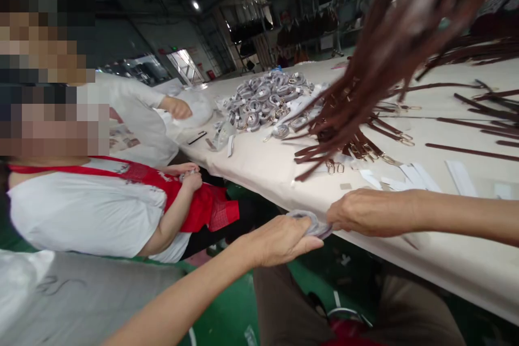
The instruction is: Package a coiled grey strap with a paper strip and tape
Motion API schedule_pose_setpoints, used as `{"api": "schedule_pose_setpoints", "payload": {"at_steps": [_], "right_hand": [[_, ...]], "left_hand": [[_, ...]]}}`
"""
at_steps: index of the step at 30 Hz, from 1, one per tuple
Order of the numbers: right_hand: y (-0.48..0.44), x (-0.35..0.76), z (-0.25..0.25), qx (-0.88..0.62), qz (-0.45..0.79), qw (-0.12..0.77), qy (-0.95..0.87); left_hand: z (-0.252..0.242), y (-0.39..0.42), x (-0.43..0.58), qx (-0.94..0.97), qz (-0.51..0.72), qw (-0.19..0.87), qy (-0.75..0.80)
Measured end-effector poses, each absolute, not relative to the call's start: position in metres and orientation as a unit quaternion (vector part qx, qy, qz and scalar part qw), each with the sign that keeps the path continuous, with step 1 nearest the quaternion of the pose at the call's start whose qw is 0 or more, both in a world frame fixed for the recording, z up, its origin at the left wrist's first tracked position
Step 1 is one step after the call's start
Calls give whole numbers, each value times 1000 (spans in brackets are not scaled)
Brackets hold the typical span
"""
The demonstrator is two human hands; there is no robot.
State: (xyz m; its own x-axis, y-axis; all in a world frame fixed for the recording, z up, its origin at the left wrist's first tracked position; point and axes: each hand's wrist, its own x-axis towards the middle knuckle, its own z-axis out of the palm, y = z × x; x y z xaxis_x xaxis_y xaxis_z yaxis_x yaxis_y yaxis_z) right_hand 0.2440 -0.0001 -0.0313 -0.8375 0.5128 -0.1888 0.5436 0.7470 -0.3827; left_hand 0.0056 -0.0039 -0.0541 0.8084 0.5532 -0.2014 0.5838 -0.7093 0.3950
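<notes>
Left hand [284, 239] and right hand [367, 215] each in a closed grip on a small grey strip [310, 223] at the surface [259, 162] edge, brown straps [357, 135] at twelve o'clock, grey coils [267, 100] at eleven o'clock.

L hand [284, 240] & R hand [365, 212] pinching grey strap [310, 223] at table edge [425, 265], brown straps [357, 130] behind

We see bright, even light on the counter [446, 259], a dim ceiling with one lamp [196, 5], blurred straps [405, 27], and warped edges.
</notes>
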Motion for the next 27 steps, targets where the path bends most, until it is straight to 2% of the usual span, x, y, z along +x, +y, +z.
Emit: {"api": "schedule_pose_setpoints", "payload": {"at_steps": [2,4,6,9,13,15,17,21,27], "right_hand": [[4,252,-24,292,-287,35,912],[7,260,-20,289,-413,2,864],[10,265,-22,279,-507,-51,814],[8,261,-38,265,-553,-135,778],[-7,233,-80,329,-567,-310,689],[-17,216,-101,383,-535,-414,630],[-26,202,-115,406,-472,-476,620],[-36,188,-124,419,-385,-495,657],[-46,182,-136,442,-328,-517,655]], "left_hand": [[-46,-9,1,849,-29,414,326],[-44,-14,-3,754,4,564,337],[-51,-19,-4,672,76,656,336],[-76,-24,4,546,247,739,308],[-111,-25,27,414,423,765,252],[-120,-23,36,354,465,784,212],[-124,-22,41,286,483,813,157],[-123,-17,44,214,493,839,84],[-120,-14,64,121,601,780,126]]}}
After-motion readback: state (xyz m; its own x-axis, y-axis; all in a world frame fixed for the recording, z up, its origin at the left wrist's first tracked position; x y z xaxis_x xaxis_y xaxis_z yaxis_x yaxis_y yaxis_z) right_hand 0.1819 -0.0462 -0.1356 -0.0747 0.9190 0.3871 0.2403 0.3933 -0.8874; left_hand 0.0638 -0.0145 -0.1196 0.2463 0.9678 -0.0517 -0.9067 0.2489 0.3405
